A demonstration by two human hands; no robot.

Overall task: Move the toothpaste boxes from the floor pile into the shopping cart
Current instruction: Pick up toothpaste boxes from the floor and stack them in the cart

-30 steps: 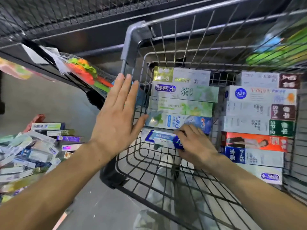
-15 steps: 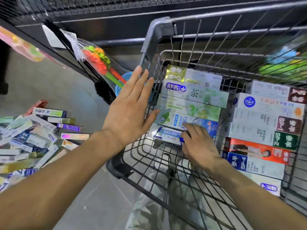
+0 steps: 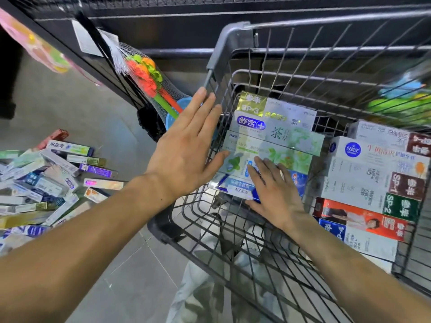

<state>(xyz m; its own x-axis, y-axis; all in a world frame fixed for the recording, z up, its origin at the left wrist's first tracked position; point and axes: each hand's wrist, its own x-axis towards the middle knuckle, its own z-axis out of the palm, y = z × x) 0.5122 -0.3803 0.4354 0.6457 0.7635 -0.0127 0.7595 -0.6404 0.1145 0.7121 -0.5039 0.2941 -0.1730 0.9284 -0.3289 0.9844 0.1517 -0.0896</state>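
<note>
Nearest us: both forearms reach forward over the grey tiled floor (image 3: 130,264). Light trousers show through the wire bottom of the shopping cart (image 3: 233,248).

Our left hand (image 3: 186,150) is outside the cart's left wire wall, fingers straight and together, palm flat toward the mesh. It is released and grasps nothing. We cannot tell whether it touches the wire.

Our right hand (image 3: 272,190) is inside the cart, fingers extended and spread, lying flat on the blue-and-white box (image 3: 235,187) at the near end of the left stack (image 3: 275,136). It presses and does not curl round the box.

Toothpaste boxes in the cart sit in two rows. The left stack runs from the blue-and-white box through green boxes to a gold-ended SP-3 box (image 3: 251,103) at the far end. The right stack (image 3: 373,190) lies against the right wire wall, with white, red and blue boxes, some with SP-marked ends.

The floor pile (image 3: 46,183) lies left of the cart, loose boxes jumbled at mixed angles, well apart from both hands.

Further out: a mesh bag of orange and green plastic items (image 3: 144,75) hangs from a dark shelf rack (image 3: 70,50) between pile and cart. Blurred green and blue goods (image 3: 401,99) sit beyond the cart's far right wall.
</note>
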